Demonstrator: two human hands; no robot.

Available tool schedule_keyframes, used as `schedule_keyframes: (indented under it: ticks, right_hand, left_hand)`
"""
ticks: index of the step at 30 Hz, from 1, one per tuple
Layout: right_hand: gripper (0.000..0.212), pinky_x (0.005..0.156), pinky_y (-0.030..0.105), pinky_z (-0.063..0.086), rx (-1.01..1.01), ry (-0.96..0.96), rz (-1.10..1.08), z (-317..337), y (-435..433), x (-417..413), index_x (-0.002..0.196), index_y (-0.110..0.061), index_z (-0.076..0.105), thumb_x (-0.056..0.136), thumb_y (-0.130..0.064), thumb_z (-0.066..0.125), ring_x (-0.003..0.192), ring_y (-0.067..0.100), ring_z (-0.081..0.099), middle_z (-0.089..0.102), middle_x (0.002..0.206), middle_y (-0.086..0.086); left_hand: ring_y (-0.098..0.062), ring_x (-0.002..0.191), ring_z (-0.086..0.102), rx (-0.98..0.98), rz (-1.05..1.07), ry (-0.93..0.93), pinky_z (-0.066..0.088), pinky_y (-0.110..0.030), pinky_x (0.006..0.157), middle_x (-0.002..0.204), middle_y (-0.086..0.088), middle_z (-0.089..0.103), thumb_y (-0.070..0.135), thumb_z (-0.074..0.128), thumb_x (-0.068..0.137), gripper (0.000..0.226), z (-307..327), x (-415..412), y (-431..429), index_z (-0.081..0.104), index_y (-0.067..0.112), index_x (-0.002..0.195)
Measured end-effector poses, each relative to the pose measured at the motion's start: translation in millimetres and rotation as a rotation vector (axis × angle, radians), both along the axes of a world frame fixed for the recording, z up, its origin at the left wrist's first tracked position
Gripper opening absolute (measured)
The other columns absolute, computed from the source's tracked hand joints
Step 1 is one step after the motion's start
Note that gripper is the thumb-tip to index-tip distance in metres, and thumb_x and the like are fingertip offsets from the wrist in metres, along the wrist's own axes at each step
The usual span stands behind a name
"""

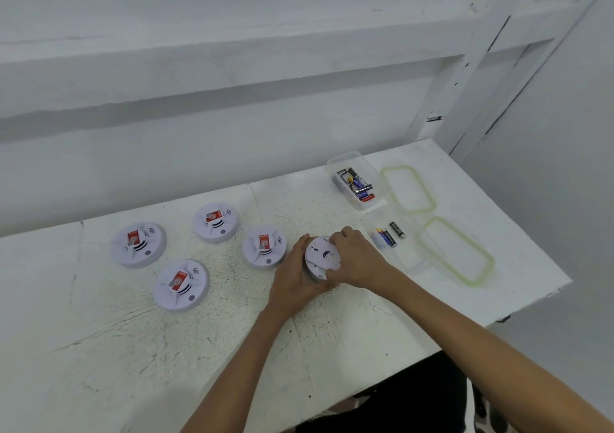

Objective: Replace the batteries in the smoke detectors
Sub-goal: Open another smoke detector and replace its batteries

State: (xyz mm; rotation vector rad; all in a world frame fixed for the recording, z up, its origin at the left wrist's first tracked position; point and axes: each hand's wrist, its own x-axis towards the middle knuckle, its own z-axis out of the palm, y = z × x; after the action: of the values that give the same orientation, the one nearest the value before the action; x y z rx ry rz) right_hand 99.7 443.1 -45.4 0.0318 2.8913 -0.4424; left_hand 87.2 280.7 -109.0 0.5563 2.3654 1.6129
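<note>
A white round smoke detector (321,256) is tilted up with its back face toward me, held between both hands. My left hand (295,281) grips its left and lower rim. My right hand (352,260) curls over its right and top edge. Several more white detectors with red labels lie face up to the left, the nearest (264,247) beside my left hand, others further left (216,222) (181,285) (138,245). Loose batteries lie right of my hands: a blue and yellow pair (384,238) and a black one (397,230).
A clear plastic box (375,180) with several batteries stands at the back right of the white table (166,349). Two clear lids with green seals (408,189) (457,251) lie near the table's right edge. A white wall runs behind.
</note>
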Motion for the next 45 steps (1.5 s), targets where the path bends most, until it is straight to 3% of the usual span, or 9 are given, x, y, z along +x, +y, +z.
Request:
schedule_keyframes:
  ticks: [13,19,22,27,32,34,37,40,45]
  right_hand:
    - [0.066,0.074,0.029,0.034,-0.062,0.057,-0.029,-2.0,-0.3,4.1,0.114,-0.009,0.050,0.068,-0.046,0.079,0.098,0.021,0.042,0.047,0.108,0.007]
    - [0.064,0.072,0.030,0.037,-0.049,0.171,-0.018,0.5,-4.6,7.3,0.110,-0.008,0.050,0.065,-0.044,0.079,0.093,0.020,0.040,0.047,0.105,0.008]
    - [0.063,0.073,0.028,0.036,-0.132,0.144,-0.129,9.2,3.3,8.4,0.110,-0.009,0.047,0.066,-0.040,0.080,0.096,0.021,0.041,0.044,0.106,0.006]
    - [0.071,0.078,0.029,0.037,-0.241,0.122,-0.393,6.9,13.7,17.4,0.122,-0.011,0.044,0.069,-0.043,0.080,0.105,0.020,0.042,0.040,0.111,0.002]
    - [0.072,0.079,0.027,0.037,-0.391,0.134,-0.573,-5.1,11.1,27.4,0.128,-0.011,0.044,0.074,-0.042,0.081,0.104,0.015,0.042,0.045,0.125,0.005]
    - [0.067,0.081,0.027,0.037,-0.423,0.170,-0.600,-9.2,8.2,30.2,0.128,-0.013,0.045,0.076,-0.039,0.079,0.107,0.016,0.043,0.046,0.125,0.004]
    - [0.050,0.082,0.026,0.039,-0.457,0.233,-0.605,-16.2,2.9,32.0,0.122,-0.017,0.047,0.082,-0.033,0.073,0.113,0.019,0.047,0.050,0.124,0.003]
    - [0.040,0.082,0.025,0.040,-0.471,0.291,-0.613,-22.6,1.2,31.9,0.119,-0.018,0.049,0.087,-0.029,0.069,0.114,0.022,0.049,0.054,0.121,0.004]
    - [0.027,0.084,0.028,0.039,-0.454,0.333,-0.640,-38.2,1.1,42.1,0.118,-0.017,0.051,0.095,-0.024,0.062,0.115,0.023,0.049,0.058,0.123,0.003]
  left_hand:
    - [0.021,0.108,0.054,0.038,-0.010,-0.040,0.043,-0.002,0.086,0.115,0.051,0.054,0.012,0.095,0.068,0.079,0.0,2.8,-0.9,0.045,0.049,0.117]
    - [0.006,0.134,0.044,0.008,-0.052,-0.055,0.040,-0.028,0.115,0.146,0.020,0.045,0.079,0.073,0.068,0.097,-17.0,-1.1,0.4,0.035,0.035,0.146]
    - [-0.014,0.138,0.049,-0.041,-0.035,-0.089,0.041,-0.033,0.116,0.150,0.000,0.050,0.077,0.079,0.063,0.111,-15.5,-3.6,2.6,0.038,0.023,0.150]
    - [0.024,0.108,0.051,-0.019,0.019,-0.001,0.040,0.002,0.087,0.114,0.033,0.054,0.020,0.095,0.070,0.079,-5.7,-0.5,-2.0,0.041,0.055,0.117]
    - [0.013,0.120,0.050,-0.054,-0.016,0.058,0.044,-0.008,0.097,0.126,0.033,0.049,0.041,0.087,0.066,0.089,-7.1,1.4,-2.9,0.031,0.061,0.133]
    - [-0.002,0.132,0.049,-0.066,-0.023,0.059,0.047,-0.028,0.109,0.141,0.017,0.048,0.051,0.087,0.065,0.101,-13.8,1.2,-1.3,0.029,0.044,0.148]
    - [-0.007,0.137,0.040,-0.097,0.011,0.063,0.035,-0.031,0.118,0.147,0.009,0.039,0.076,0.080,0.060,0.118,-18.3,-0.9,0.9,0.032,0.018,0.151]
    - [-0.011,0.131,0.049,-0.091,0.047,0.078,0.043,-0.036,0.114,0.141,0.004,0.048,0.053,0.089,0.065,0.103,-18.5,-1.0,-0.2,0.035,0.019,0.146]
    - [0.002,0.138,0.038,-0.089,0.015,0.139,0.040,-0.019,0.112,0.147,0.012,0.038,0.032,0.085,0.068,0.104,-20.7,1.2,-5.0,0.027,0.025,0.154]
